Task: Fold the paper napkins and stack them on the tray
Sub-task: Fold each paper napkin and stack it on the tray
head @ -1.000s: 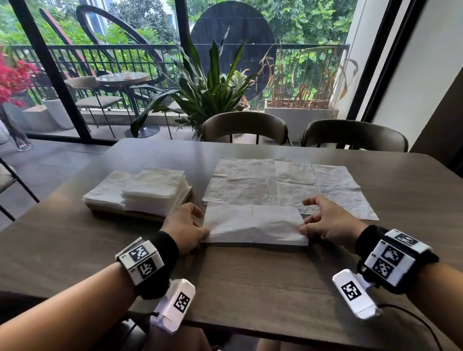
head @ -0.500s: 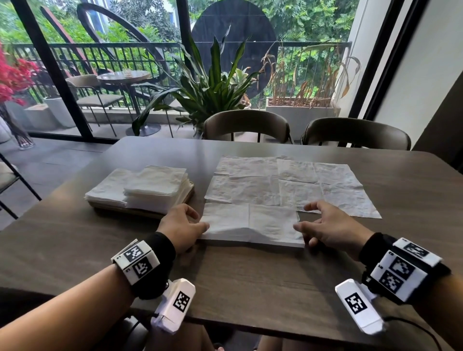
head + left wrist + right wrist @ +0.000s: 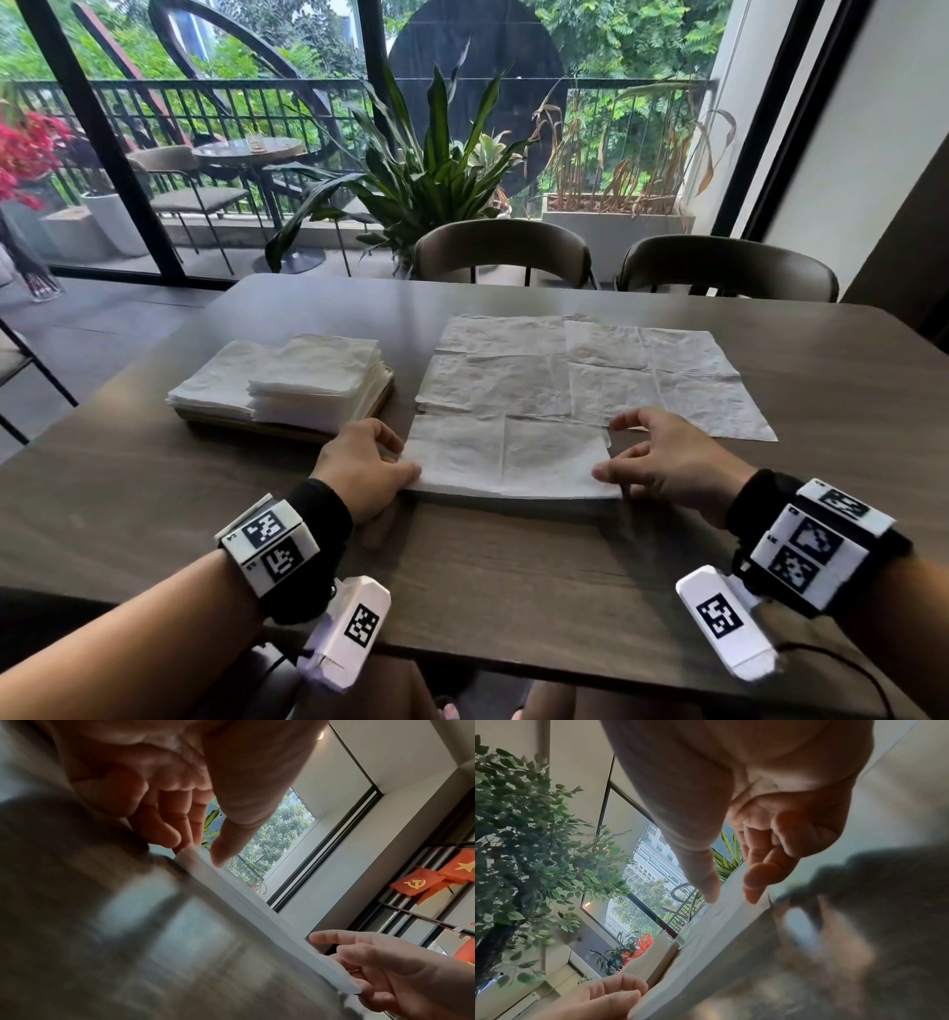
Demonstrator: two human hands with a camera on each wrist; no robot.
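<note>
a white paper napkin folded to a long rectangle (image 3: pixel 506 457) lies flat on the dark brown wooden tabletop (image 3: pixel 488 565), at its near centre. the left hand (image 3: pixel 362 467) sits at the napkin's left short edge; its thumb lies on the top face at the near-left corner and its curled fingers close on the edge, so the hand pinches the napkin. in the left wrist view the thumb tip presses the top of the white edge (image 3: pixel 257 906) while the fingers (image 3: pixel 159 825) curl at the edge beneath it. the right hand (image 3: pixel 672 465) sits at the right short edge. its thumb tip touches the near-right corner and its index finger is extended over the far-right corner. the right wrist view shows the thumb and one fingertip (image 3: pixel 757 882) down on the napkin (image 3: pixel 706 939) with the other fingers loosely curled; whether this hand grips or only presses the napkin cannot be told.

just beyond the folded napkin, a layer of unfolded, creased white paper napkins (image 3: pixel 580 375) is spread flat across the centre and right of the tabletop. to the left, a flat wooden tray (image 3: pixel 382 398) carries two stacks of folded white napkins (image 3: pixel 303 383), the right stack the higher.

two dark curved-back chairs (image 3: pixel 506 252) stand at the far edge of the tabletop.
</note>
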